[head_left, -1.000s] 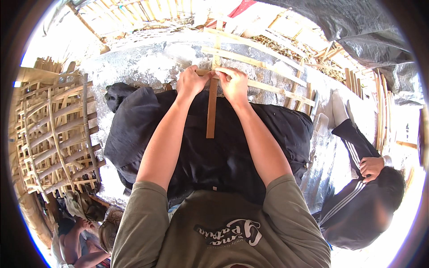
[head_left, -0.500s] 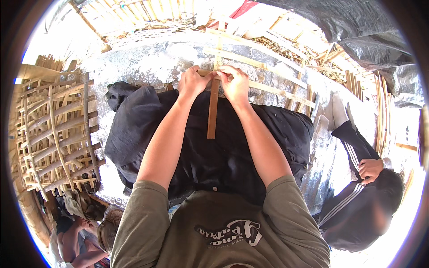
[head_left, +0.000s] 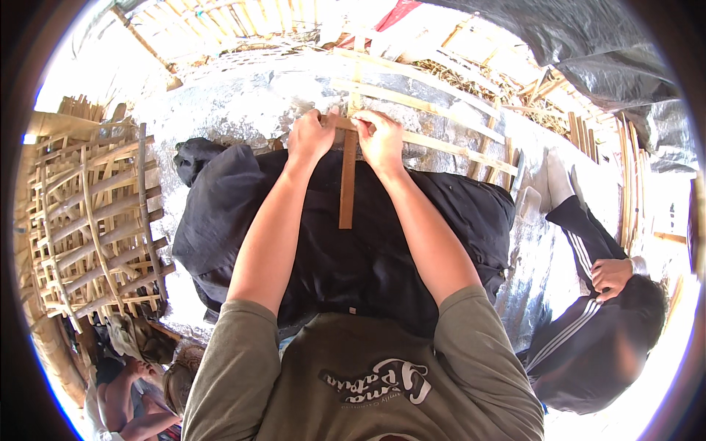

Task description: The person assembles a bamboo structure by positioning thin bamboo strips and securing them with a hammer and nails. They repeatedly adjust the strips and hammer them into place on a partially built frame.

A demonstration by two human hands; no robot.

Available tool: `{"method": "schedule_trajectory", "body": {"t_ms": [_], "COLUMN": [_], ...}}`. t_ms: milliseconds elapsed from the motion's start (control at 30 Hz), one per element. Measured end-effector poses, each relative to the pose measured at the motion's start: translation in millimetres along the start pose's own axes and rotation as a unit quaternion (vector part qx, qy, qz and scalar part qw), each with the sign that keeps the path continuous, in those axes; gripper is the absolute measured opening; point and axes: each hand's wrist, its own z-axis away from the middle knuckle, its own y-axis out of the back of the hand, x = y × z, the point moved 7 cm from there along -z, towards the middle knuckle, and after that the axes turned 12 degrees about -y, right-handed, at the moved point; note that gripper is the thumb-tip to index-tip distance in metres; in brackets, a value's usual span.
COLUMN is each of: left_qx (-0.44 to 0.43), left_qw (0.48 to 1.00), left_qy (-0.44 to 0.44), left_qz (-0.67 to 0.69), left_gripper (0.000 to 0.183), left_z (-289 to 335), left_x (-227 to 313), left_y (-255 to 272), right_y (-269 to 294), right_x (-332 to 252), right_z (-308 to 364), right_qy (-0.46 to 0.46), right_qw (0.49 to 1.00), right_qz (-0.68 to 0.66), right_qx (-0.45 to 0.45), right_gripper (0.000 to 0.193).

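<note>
In front of me lies a lattice of flat bamboo strips, with a long upright strip (head_left: 347,187) whose near end rests over my black-trousered legs. A crosswise bamboo strip (head_left: 445,147) meets it between my hands and runs off to the right. My left hand (head_left: 311,137) is closed, its fingers curled round the left end of that crosswise strip. My right hand (head_left: 382,140) pinches at the crossing, thumb and forefinger together. Whether a thin tie is between those fingertips is too small and bright to tell. Farther off, a second crosswise strip (head_left: 412,101) spans the upright strip.
A woven bamboo panel (head_left: 95,220) stands at left. On the right a person in dark clothes (head_left: 588,345) sits with legs stretched out. Another person (head_left: 121,397) is at lower left. Silvery sheeting (head_left: 220,103) covers the ground; a dark tarp (head_left: 559,33) hangs at upper right.
My left hand has drawn slightly left, away from the crossing, baring more of the joint. My right hand has shifted slightly left, still pinching there.
</note>
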Motion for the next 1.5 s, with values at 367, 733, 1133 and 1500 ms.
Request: {"method": "schedule_trajectory", "body": {"t_ms": [367, 733, 1133, 1500], "left_qx": [0.162, 0.024, -0.015, 0.078], "left_qw": [0.906, 0.936, 0.928, 0.915], "left_qy": [-0.389, -0.290, -0.268, -0.353], "left_qz": [0.036, 0.197, 0.259, 0.177], "left_gripper": [0.023, 0.021, 0.012, 0.010], "left_z": [8.1, -1.6, -6.4, 7.0], "left_x": [45.2, 37.5, 29.7, 42.4], "left_y": [17.4, -6.9, -16.7, -2.6], "right_y": [2.3, 3.3, 1.1, -2.1], "right_x": [-3.3, 8.0, 11.0, 14.8], "right_z": [0.2, 0.9, 3.1, 6.0], "right_qy": [-0.004, -0.074, -0.063, -0.053], "right_qw": [1.000, 0.997, 0.998, 0.999], "right_qz": [0.008, -0.021, 0.011, -0.008], "right_qx": [0.004, -0.009, -0.002, -0.002], "right_gripper": [0.011, 0.047, 0.037, 0.037]}}
